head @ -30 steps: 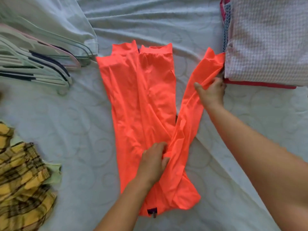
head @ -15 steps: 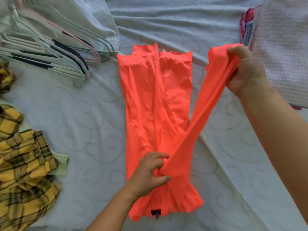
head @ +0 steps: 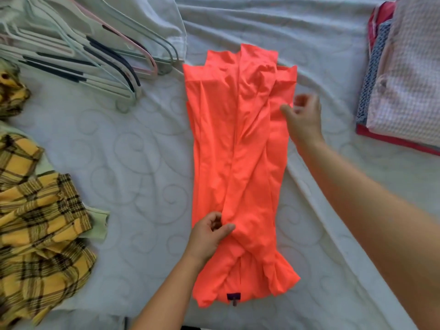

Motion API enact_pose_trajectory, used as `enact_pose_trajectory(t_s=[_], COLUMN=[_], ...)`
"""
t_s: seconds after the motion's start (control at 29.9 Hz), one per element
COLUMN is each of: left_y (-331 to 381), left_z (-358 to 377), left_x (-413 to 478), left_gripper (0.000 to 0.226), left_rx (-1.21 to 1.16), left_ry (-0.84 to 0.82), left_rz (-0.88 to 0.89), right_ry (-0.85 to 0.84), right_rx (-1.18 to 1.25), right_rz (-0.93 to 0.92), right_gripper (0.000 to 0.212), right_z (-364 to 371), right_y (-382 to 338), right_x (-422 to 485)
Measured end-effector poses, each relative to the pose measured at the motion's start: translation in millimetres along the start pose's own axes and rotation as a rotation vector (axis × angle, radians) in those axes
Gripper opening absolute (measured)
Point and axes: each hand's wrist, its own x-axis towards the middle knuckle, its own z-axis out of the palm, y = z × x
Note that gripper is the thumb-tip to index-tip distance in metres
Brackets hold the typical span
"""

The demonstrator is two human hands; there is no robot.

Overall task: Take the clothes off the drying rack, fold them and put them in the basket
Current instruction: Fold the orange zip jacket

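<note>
A bright orange garment [head: 238, 163] lies lengthwise on the pale bedsheet, its sleeves folded over the body. My left hand [head: 209, 236] pinches the fabric near the lower middle, where the sleeve crosses. My right hand [head: 304, 115] hovers just off the garment's upper right edge with fingers loosely apart, holding nothing. A small dark label shows at the garment's near end. No basket or drying rack is in view.
A pile of plastic hangers [head: 83, 58] lies at the upper left. Yellow plaid clothing [head: 38, 222] is heaped at the left edge. A stack of folded clothes [head: 402, 86] sits at the upper right. The patterned sheet [head: 133, 158] covers the bed.
My right hand carried the right sleeve up and over, laid it on the body and let go. My left hand kept its pinch near the garment's lower middle.
</note>
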Motion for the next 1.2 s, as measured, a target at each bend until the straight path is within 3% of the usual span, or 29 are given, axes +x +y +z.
enact_pose_trajectory(t_s=[0.07, 0.17, 0.23, 0.37, 0.43, 0.53, 0.6, 0.7, 0.77, 0.87, 0.94, 1.1, 1.17, 1.2], left_y=[2, 6, 10, 22, 28, 35, 40, 43, 39, 31, 27, 22, 19, 18], left_z=[1, 1, 3, 10, 13, 13, 10, 7, 7, 5, 4, 6, 6, 7], left_x=[-2, -6, -9, -15, -15, -14, -14, -12, -10, -9, -9, -18, -22, -23], left_gripper=[0.038, 0.015, 0.008, 0.005, 0.005, 0.013, 0.017, 0.014, 0.016, 0.02, 0.019, 0.017, 0.018, 0.018], left_rx=[-0.016, -0.062, -0.085, -0.117, -0.085, -0.061, -0.118, -0.145, -0.037, 0.134, 0.12, 0.097, 0.077, 0.07], left_ry=[-0.014, -0.012, -0.013, -0.019, -0.034, -0.034, -0.017, -0.024, -0.011, 0.046, 0.064, 0.045, 0.035, 0.036], left_rz=[-0.028, -0.064, -0.068, -0.083, -0.086, -0.062, -0.036, -0.025, -0.043, -0.057, -0.066, -0.079, -0.078, -0.085], right_ry=[-0.046, -0.276, -0.34, -0.414, -0.359, -0.221, -0.247, -0.442, -0.459, -0.426, -0.424, -0.506, -0.383, -0.3], right_rx=[0.051, 0.064, -0.078, -0.533, -0.597, -0.425, -0.144, 0.324, 0.402, 0.343, 0.208, -0.324, -0.322, -0.278], right_rz=[-0.038, 0.004, -0.025, -0.291, -0.311, -0.288, -0.191, 0.127, 0.279, 0.495, 0.535, 0.452, 0.37, 0.338], right_gripper=[0.01, 0.023, 0.034, 0.042, 0.031, 0.017, 0.012, 0.004, 0.012, 0.02, 0.018, 0.018, 0.004, 0.008], right_z=[-16, -35, -46, -55, -54, -53, -62, -70, -68, -62, -60, -62, -58, -54], right_y=[26, 64, 93, 141, 149, 139, 120, 99, 104, 128, 139, 143, 137, 135], right_x=[-51, -140, -200, -286, -297, -298, -302, -312, -314, -315, -317, -313, -308, -305])
